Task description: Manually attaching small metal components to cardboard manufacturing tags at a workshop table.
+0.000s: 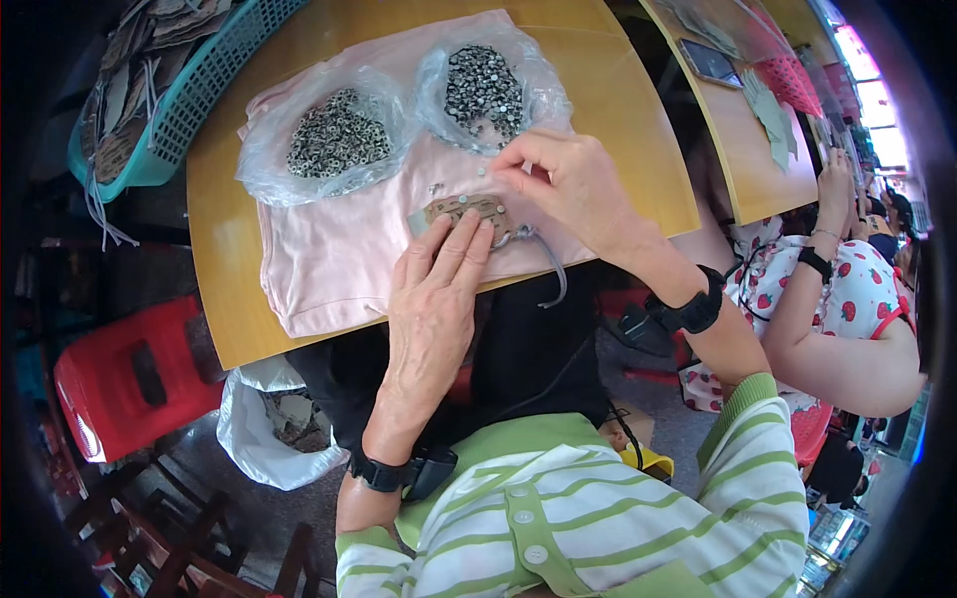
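My left hand [434, 299] lies flat, its fingertips pressing on a small brown card [469, 211] with several small round metal pieces on it. A grey cord [546, 261] runs from the card's right end over the table edge. Above the card my right hand [568, 184] has thumb and forefinger pinched together. A tiny pale round piece [482, 171] shows at those fingertips; whether they grip it is unclear. Another small metal piece [437, 188] lies on the pink cloth [329, 259]. Beyond are a clear bag of metal rings [339, 135] and a clear bag of metal studs [485, 90].
The cloth covers part of a wooden table [224, 259]. A teal basket [189, 105] full of brown cards is at far left. Below stand a red stool [130, 374] and a white bag [249, 429] of scraps. A person [837, 309] sits at another table on the right.
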Action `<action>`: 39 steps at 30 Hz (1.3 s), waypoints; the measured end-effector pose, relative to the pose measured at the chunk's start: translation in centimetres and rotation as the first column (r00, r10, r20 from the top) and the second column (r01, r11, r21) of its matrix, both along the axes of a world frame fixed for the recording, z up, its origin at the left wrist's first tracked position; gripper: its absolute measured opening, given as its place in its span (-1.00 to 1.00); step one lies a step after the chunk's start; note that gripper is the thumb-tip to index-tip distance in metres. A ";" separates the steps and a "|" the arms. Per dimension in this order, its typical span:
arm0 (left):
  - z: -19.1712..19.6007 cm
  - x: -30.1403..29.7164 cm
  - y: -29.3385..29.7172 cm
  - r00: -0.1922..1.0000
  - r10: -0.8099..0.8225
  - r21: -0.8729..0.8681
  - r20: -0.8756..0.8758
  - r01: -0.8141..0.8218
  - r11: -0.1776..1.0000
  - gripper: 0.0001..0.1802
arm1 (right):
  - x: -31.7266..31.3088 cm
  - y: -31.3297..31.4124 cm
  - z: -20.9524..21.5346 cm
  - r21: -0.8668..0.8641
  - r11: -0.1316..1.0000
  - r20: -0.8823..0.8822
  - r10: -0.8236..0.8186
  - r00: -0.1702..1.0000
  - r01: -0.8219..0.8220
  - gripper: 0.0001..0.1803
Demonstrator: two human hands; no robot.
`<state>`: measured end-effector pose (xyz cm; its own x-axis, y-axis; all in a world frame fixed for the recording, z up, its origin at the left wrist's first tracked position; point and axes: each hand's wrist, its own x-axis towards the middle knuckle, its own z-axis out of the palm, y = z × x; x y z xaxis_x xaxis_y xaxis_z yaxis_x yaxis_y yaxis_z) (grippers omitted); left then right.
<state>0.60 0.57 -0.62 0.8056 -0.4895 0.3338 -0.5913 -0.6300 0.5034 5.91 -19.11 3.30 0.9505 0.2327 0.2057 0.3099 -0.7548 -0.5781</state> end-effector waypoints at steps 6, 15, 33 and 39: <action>0.2 -0.1 -0.2 1.000 -0.002 0.016 0.006 0.002 1.000 -0.44 | 0.5 0.2 -0.6 0.010 1.000 0.008 -0.020 1.000 0.020 -0.90; 0.1 -0.4 -0.3 0.999 0.049 0.031 0.000 -0.049 0.998 -0.42 | 0.4 1.0 -0.5 -0.016 1.000 -0.015 -0.006 1.000 0.005 -0.92; -0.4 -0.7 -0.4 0.997 0.075 -0.028 0.021 -0.074 0.997 -0.48 | 1.4 3.3 -0.7 0.259 0.943 -0.203 0.266 0.942 -0.210 -0.92; 0.0 -0.6 -0.5 0.996 0.089 -0.064 -0.011 -0.090 0.994 -0.49 | 1.6 3.5 -0.7 0.195 0.954 -0.133 0.257 0.957 -0.229 -0.91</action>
